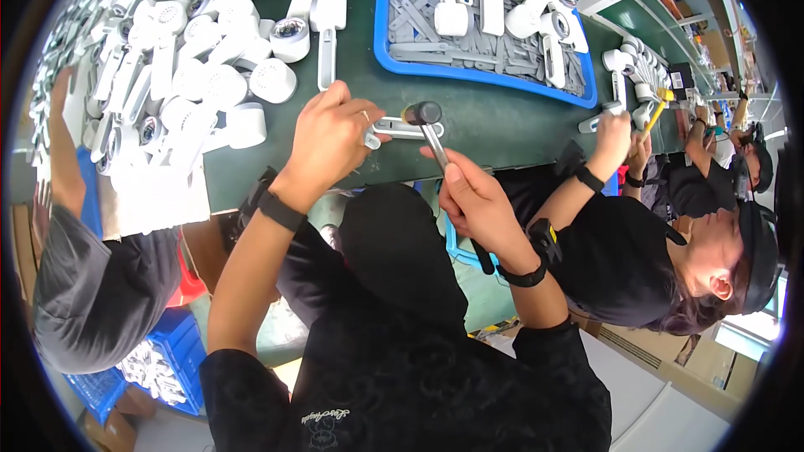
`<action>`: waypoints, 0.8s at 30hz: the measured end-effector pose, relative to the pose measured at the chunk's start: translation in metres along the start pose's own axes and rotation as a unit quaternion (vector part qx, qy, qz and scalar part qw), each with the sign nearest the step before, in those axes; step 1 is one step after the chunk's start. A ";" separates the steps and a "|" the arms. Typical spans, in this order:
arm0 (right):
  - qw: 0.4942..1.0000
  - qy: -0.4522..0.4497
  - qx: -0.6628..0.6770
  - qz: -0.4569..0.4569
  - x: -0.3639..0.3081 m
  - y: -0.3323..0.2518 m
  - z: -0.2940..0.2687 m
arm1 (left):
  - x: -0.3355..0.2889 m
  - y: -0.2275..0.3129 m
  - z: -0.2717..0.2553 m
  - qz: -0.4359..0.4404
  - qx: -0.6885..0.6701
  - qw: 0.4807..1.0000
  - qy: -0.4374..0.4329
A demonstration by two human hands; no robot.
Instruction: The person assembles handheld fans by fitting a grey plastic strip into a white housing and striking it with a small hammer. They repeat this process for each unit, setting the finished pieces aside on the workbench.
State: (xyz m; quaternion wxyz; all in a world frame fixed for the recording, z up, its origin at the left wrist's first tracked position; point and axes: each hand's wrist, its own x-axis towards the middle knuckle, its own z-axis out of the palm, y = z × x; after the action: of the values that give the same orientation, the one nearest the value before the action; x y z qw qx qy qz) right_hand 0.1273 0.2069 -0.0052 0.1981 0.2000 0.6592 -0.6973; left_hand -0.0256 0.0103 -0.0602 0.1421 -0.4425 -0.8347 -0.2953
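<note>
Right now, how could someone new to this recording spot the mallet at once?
Find the blue tray on the green table. Just below it in view, the right hand grips the mallet, its head over a white handle piece. Its dark cylindrical head and metal shaft set it apart from the white plastic parts and the co-worker's yellow tool.
</note>
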 end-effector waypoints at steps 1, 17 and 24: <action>1.000 0.006 0.001 -0.031 -0.001 -0.001 0.002 | -0.001 0.001 -0.001 0.000 -0.001 1.000 0.001; 0.922 0.176 -0.242 -0.244 0.069 0.035 -0.030 | -0.006 0.005 -0.031 -0.062 -0.064 0.996 0.012; 0.985 0.097 0.140 -0.021 0.069 0.019 -0.030 | -0.022 0.011 -0.026 -0.127 -0.099 0.986 -0.049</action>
State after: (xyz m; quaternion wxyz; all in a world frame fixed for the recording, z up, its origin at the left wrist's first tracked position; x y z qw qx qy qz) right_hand 0.0800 0.2355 -0.0597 0.0885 0.2789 0.5752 -0.7639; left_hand -0.0045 -0.0151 -0.0465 0.0183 -0.3591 -0.8567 -0.3697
